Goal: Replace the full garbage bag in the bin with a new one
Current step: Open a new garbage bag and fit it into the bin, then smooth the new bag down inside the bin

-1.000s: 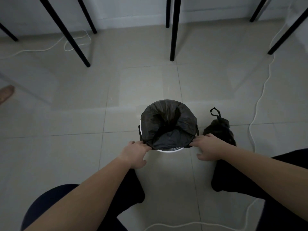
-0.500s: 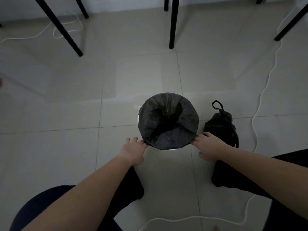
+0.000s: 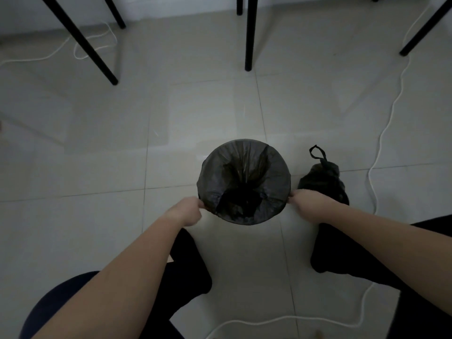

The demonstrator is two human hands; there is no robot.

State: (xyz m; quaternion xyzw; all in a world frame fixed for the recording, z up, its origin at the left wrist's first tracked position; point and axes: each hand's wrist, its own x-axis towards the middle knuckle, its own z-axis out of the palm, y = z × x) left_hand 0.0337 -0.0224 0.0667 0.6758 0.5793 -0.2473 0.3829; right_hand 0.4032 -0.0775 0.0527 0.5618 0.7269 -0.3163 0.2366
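Observation:
A round bin stands on the tiled floor, wholly covered by a new black garbage bag [image 3: 244, 177] stretched over its rim, so the bin itself is hidden. My left hand [image 3: 187, 211] pinches the bag's edge at the near left of the rim. My right hand [image 3: 307, 204] pinches the edge at the near right. The full black garbage bag [image 3: 324, 181], tied at the top with a loop handle, sits on the floor just right of the bin, behind my right hand.
Black furniture legs [image 3: 249, 33] stand on the floor beyond the bin, with another leg [image 3: 83, 42] at the far left. A white cable [image 3: 381, 133] runs down the right side and curls across the floor near my feet [image 3: 190, 270].
The bag's edge has been pulled down over the near rim, hiding the white rim that showed before. Both hands have curled from resting at the rim into pinching the edge.

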